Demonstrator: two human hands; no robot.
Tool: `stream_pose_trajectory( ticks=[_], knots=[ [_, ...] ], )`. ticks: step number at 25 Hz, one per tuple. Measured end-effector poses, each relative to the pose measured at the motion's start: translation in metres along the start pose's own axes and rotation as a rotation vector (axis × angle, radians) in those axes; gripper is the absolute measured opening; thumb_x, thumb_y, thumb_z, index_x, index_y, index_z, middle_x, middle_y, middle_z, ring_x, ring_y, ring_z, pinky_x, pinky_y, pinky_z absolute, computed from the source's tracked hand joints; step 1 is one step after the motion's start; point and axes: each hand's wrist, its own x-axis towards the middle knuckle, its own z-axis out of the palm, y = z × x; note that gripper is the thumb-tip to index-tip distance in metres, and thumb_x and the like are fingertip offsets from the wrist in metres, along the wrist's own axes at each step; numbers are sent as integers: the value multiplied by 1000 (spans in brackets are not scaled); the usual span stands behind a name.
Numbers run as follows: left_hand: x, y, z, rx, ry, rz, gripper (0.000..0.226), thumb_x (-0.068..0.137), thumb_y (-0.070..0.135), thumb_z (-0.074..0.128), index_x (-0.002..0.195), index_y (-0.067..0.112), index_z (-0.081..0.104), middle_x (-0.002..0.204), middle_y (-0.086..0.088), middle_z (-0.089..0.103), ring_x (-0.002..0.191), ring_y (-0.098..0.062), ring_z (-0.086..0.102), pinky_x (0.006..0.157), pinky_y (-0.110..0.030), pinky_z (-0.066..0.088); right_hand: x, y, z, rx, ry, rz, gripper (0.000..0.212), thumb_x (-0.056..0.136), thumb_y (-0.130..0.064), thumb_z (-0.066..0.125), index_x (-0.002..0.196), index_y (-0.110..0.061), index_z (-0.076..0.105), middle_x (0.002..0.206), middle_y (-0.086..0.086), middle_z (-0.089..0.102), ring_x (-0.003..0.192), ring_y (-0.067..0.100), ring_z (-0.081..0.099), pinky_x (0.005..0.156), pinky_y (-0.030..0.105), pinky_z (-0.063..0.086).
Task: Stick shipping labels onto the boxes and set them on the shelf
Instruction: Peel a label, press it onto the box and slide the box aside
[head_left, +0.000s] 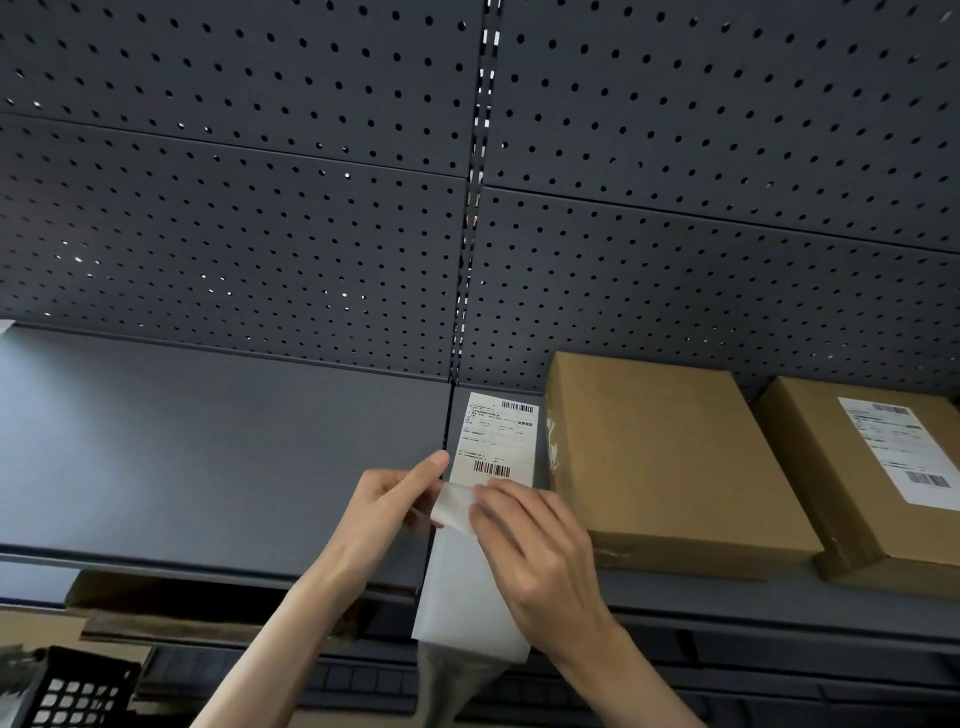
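- The person stands at a dark metal shelf (208, 457) with a pegboard back panel (234, 208), and both hands work a strip of shipping labels just left of the plain box (670, 457).
- That plain box lies flat on the shelf and its top shows no label; it looks like the one waiting for the sticker.
- A labelled box (872, 467) sits just right of the plain box, touching or nearly touching it, with a white label (893, 447) already stuck on top. So at least one box appears finished and shelved.
- The printed label (496, 441) in hand stands upright beside the plain box's left edge, its barcodes facing the person.
- The left hand (384, 504) pinches the strip at its left edge, thumb and fingers curled on the paper.
- The right hand (530, 540) pinches the peeled corner of backing paper (457, 506), folding it down away from the label; the loose backing (467, 597) hangs below the shelf edge.
- My reading: peeling is in hand, barely begun, since most of the label is not yet free.
- Left to do: free the label and press it on the plain box. Whether more boxes wait I cannot tell; cardboard (156, 613) shows dimly under the shelf, left of the hands.
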Motion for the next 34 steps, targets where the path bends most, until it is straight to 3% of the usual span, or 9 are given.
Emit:
stream_pose_trajectory(
  ticks=[3, 5, 8, 11, 15, 18, 27, 31, 34],
  knots=[
    [-1, 0, 3, 12, -14, 78, 23, 89, 8, 73, 66, 10, 76, 62, 1, 68, 60, -7, 59, 60, -16, 43, -4, 1, -1, 29, -5, -39, 11, 95, -5, 66, 98, -2, 76, 108, 12, 74, 105, 27, 69, 83, 34, 53],
    [-3, -2, 4, 26, -7, 137, 23, 88, 1, 71, 71, 15, 78, 64, 3, 68, 61, -7, 58, 60, -16, 44, -4, 2, -4, 120, -26, -14, 16, 92, -15, 71, 100, -2, 76, 111, 10, 73, 108, 25, 67, 85, 35, 53],
    [-9, -3, 3, 96, 49, 256, 22, 87, 6, 73, 74, 22, 76, 65, 7, 66, 62, -3, 55, 61, -16, 43, 5, 6, -13, 422, -20, 218, 29, 89, -27, 72, 105, -3, 76, 113, 7, 71, 106, 21, 65, 89, 36, 52],
    [-17, -4, 1, 142, 82, 348, 14, 83, 14, 78, 79, 28, 80, 70, 6, 67, 64, -6, 55, 62, -23, 43, 28, 21, -21, 677, -138, 454, 20, 94, -26, 70, 104, -11, 78, 102, -6, 72, 100, 9, 65, 87, 35, 52],
    [-24, -8, 1, 100, 73, 363, 14, 76, 19, 80, 84, 30, 80, 73, 1, 67, 67, -11, 57, 66, -25, 46, 51, 34, -26, 907, -398, 534, 11, 88, -26, 79, 95, -18, 83, 89, -13, 74, 89, 10, 70, 74, 14, 47],
    [-26, -11, -1, 95, 78, 400, 10, 75, 26, 81, 86, 27, 80, 74, -2, 66, 67, -14, 57, 66, -24, 46, 53, 34, -27, 934, -401, 482, 13, 84, -29, 82, 91, -18, 83, 85, -11, 74, 83, 13, 70, 70, 14, 45],
    [-31, -12, 1, 85, 109, 423, 8, 77, 9, 81, 83, 15, 79, 72, 7, 66, 64, -11, 56, 64, -17, 44, 52, 23, -24, 807, -280, 326, 9, 89, -15, 73, 86, -14, 82, 79, -9, 74, 72, 6, 68, 64, 21, 52],
    [-36, -13, 3, 74, 117, 338, 16, 78, 1, 81, 78, 17, 78, 72, 2, 68, 65, -9, 57, 64, -18, 44, 52, 22, -21, 829, -317, 456, 14, 88, -10, 71, 79, -13, 80, 75, -10, 74, 71, 7, 68, 64, 12, 43],
    [-39, -13, 0, -55, 138, 256, 7, 71, 16, 84, 75, 15, 78, 70, -7, 69, 68, -16, 59, 66, -25, 45, 57, 27, -25, 917, -301, 674, 16, 91, -6, 71, 77, -11, 79, 75, -7, 76, 67, 1, 66, 60, 15, 48]
  ],
)
